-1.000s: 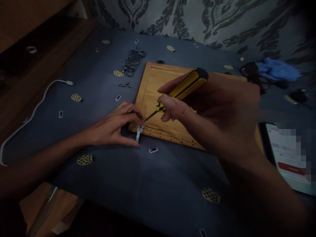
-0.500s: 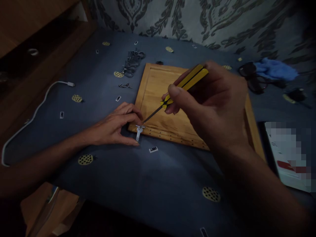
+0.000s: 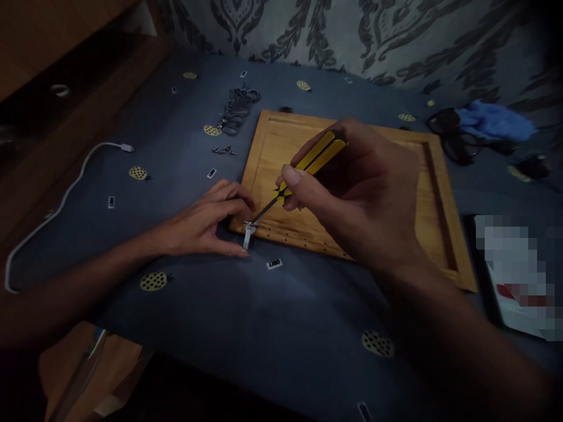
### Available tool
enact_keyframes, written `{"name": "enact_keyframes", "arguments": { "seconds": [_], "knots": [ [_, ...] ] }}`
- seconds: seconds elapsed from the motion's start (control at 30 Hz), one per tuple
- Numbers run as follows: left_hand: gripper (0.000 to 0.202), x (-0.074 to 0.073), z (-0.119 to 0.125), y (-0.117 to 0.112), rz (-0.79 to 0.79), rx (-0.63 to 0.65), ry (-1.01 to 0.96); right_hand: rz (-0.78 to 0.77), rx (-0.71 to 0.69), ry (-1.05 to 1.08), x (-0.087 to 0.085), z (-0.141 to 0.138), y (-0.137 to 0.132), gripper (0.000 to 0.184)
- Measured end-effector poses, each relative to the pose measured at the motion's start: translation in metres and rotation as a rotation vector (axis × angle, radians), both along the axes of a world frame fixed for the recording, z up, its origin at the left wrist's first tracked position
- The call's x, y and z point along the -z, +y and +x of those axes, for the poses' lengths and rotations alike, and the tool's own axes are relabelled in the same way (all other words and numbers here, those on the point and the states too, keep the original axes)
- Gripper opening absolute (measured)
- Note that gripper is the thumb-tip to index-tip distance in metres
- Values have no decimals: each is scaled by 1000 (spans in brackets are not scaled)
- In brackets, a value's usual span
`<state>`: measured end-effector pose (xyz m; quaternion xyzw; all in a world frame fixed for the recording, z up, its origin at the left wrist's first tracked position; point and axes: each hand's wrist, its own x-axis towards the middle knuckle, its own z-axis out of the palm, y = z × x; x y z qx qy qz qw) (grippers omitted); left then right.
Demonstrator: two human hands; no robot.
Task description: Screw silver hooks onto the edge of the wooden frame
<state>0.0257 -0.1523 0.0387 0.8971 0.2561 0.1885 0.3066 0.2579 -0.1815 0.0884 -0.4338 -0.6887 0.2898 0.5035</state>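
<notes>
A: What is held by the fingers of the right hand [image 3: 373, 193]?

B: A yellow and black screwdriver [image 3: 314, 157] is gripped, with the thumb pressed on its handle.

A: And by the left hand [image 3: 211, 220]?

B: A small silver metal piece [image 3: 247, 237] seems to be pinched between its thumb and fingertips. The piece is set at the near left corner of the wooden board [image 3: 281, 146], and its narrow end is stuck out past the near edge.

A: Has anything just been changed?

B: Yes. The screwdriver's tip was held a bit to the far right of the metal piece. Now it has been brought onto the piece, and the two look to be touching. The left hand has hardly been moved.

A: What is meant by that?

B: The aiming seems to be done, and the tip is placed as it would be for turning. Whether a screw is under it cannot be told.

A: What is seen farther out?

B: On the worktop [image 3: 229, 328], left of the board, little screws [image 3: 225, 150] are scattered. Beyond them, shiny metal parts [image 3: 237, 111] are heaped. Off to the right, a phone [image 3: 519, 321] is laid.
</notes>
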Motion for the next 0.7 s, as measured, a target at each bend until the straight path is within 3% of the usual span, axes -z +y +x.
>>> {"name": "enact_keyframes", "arguments": {
  "seconds": [0.43,0.7],
  "knots": [
    [45,1,-1,1,-11,-1,-7,56,-27,-72,-3,0,-2,31],
    [47,2,0,0,7,-12,3,194,-83,-406,-12,6,-9,18]
  ]
}}
